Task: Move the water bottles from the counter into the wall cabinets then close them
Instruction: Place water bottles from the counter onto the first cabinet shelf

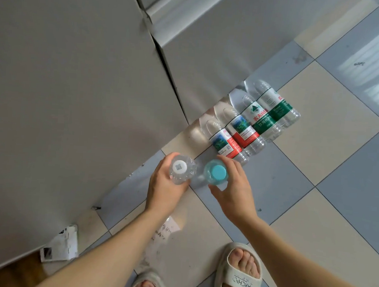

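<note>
6 bottles show on the tiled floor (318,129), all close to the grey cabinet (76,92), which serves as the landmark. 2 of them stand upright just off the cabinet's foot, each in a hand. The left hand (166,186) grips the white-cap bottle (181,168), fingers curled round its shoulder, the one nearer the cabinet. The right hand (232,188) holds the blue-cap bottle (215,172) on the far side of it, thumb and fingers spread round the neck from above; the 2 bottles sit just beside each other, and I cannot tell whether they touch.

4 more bottles lie on their sides in a row, tops towards the cabinet's base: 2 with red labels (235,137) nearest the hands, then 2 with green labels (272,113) further along. Neighbours in the row touch.

1 torn carton (60,246) lies at the cabinet's near corner. 2 feet in pale sandals (240,277) stand on the tiles, well away from the cabinet.
</note>
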The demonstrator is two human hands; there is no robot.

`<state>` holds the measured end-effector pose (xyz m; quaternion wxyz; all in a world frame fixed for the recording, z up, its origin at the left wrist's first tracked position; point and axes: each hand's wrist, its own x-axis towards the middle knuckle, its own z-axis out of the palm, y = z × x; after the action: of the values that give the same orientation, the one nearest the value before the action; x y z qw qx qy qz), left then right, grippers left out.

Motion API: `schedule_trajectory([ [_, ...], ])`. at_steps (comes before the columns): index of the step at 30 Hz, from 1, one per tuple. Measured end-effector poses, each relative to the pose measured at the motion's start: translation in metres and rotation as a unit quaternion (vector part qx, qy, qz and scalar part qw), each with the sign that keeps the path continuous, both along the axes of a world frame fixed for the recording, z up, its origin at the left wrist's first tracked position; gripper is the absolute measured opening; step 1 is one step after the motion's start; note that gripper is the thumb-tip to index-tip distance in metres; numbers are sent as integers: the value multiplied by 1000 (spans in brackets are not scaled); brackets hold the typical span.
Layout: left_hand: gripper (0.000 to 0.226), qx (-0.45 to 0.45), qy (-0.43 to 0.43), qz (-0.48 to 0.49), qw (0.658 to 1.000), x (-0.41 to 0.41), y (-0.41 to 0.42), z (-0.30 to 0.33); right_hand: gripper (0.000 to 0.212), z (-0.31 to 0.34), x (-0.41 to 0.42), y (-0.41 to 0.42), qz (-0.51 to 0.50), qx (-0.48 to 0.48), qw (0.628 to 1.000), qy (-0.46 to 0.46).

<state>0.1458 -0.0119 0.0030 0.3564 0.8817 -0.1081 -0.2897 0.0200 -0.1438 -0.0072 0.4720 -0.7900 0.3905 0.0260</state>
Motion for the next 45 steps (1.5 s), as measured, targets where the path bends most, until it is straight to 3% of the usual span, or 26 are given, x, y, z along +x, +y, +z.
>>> schedule_trajectory([
  [5, 60, 20, 55, 60, 996, 4, -11, -22, 84, -15, 5, -10, -15, 60, 998, 18],
  [10, 62, 13, 61, 101, 993, -2, -14, -33, 68, -28, 6, -11, -56, 89, 994, 11],
  [18, 46, 38, 54, 72, 995, -10, 1, 34, 66, 25, -3, -10, -78, 120, 990, 8],
  [27, 56, 8, 19, 54, 998, -3, -35, 218, 67, 225, 13, -50, -10, 54, 997, -56],
  [33, 68, -55, -10, 24, 998, -7, -69, 365, 62, 376, 12, -72, -50, 44, 990, -127],
  [38, 68, -96, -40, 2, 995, -16, -73, 492, 62, 500, -3, -75, -76, 29, 984, -157],
  [41, 61, -144, -25, 8, 989, -22, -64, 570, 68, 579, -15, -75, -58, 28, 985, -157],
  [45, 52, -198, -67, -29, 977, -21, -49, 669, 72, 691, -19, -71, -23, 4, 982, -186],
])
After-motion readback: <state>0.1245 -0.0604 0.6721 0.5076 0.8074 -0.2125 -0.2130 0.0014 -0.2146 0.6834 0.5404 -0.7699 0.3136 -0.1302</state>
